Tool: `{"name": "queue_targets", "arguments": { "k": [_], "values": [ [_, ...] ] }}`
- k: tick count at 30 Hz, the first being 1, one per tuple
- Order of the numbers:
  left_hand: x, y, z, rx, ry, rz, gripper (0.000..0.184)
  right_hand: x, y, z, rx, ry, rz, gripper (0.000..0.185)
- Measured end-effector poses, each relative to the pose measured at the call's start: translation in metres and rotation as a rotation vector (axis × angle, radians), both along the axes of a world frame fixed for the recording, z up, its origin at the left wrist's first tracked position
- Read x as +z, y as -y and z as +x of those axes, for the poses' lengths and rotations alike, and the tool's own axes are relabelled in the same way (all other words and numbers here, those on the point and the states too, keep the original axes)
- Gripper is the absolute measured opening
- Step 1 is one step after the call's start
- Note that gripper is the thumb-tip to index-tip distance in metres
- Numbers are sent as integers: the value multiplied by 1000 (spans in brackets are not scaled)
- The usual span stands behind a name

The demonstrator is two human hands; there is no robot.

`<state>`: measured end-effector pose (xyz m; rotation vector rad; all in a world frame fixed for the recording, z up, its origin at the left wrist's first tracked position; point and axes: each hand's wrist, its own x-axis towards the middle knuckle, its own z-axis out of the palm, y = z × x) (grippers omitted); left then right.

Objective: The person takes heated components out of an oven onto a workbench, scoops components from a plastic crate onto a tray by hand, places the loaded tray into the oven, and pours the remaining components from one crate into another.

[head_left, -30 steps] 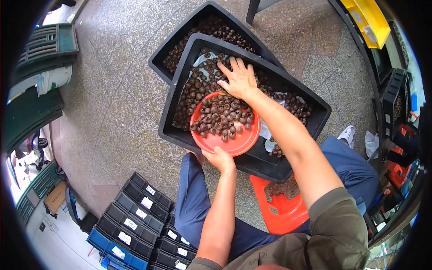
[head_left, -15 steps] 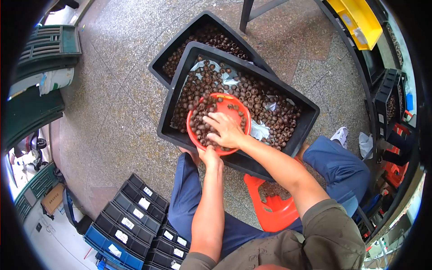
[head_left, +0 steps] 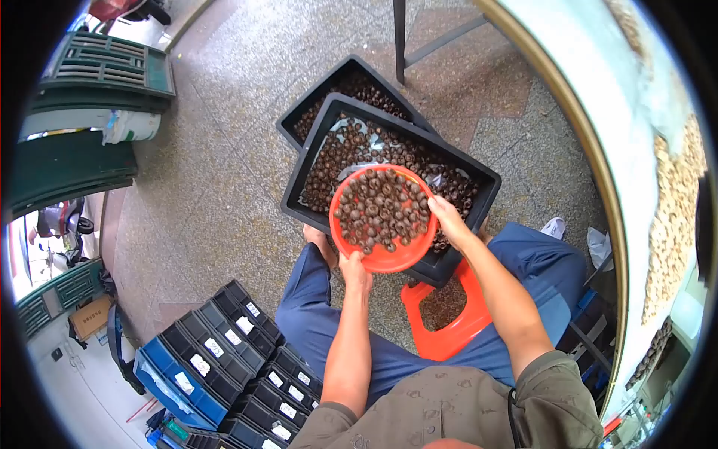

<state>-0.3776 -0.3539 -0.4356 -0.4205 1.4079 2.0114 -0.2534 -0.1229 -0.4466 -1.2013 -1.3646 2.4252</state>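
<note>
A round red basin (head_left: 389, 261) holds many small brown round pieces (head_left: 380, 203). My left hand (head_left: 354, 274) grips its rim at the lower left, and my right hand (head_left: 446, 220) grips the rim at the right. Beneath the basin is a black tray (head_left: 490, 182) with more brown pieces and some pale crumpled sheets. The tray overlaps a second black tray (head_left: 288, 123) behind it, which holds similar pieces.
A red plastic stool (head_left: 436, 342) lies between my legs. Stacked black and blue bins (head_left: 217, 352) with white labels stand at the lower left. A dark metal leg (head_left: 399, 45) rises behind the trays. At the right is a curved-looking table edge (head_left: 591, 142) with pale pieces beyond.
My right hand has left the pieces inside the basin and now grips its right rim. The basin appears lifted off the tray. The view has shifted, showing more of the table at the right.
</note>
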Motion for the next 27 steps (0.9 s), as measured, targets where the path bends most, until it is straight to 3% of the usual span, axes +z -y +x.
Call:
{"name": "queue_targets", "arguments": {
  "k": [3,10,16,20,23,25,27],
  "values": [
    [50,9,23,-103,-16,-26,70,54,9,38,-36,-52,-54,49],
    [201,15,87,-350,-229,71,66,203,38,171,-90,-118,416,55],
    [318,-18,164,-698,-454,357,67,332,86,297,-587,-331,224,52],
    [357,-52,217,-963,-686,515,94,409,128,394,-890,-378,254,46],
    [397,-106,244,-1075,-748,479,70,472,152,460,-1153,-350,231,45],
    [406,-135,261,-1025,-971,387,52,498,176,494,-1368,-290,272,43],
    [397,-161,283,-954,-1158,386,48,516,202,537,-1547,-231,386,39]
  ]
}}
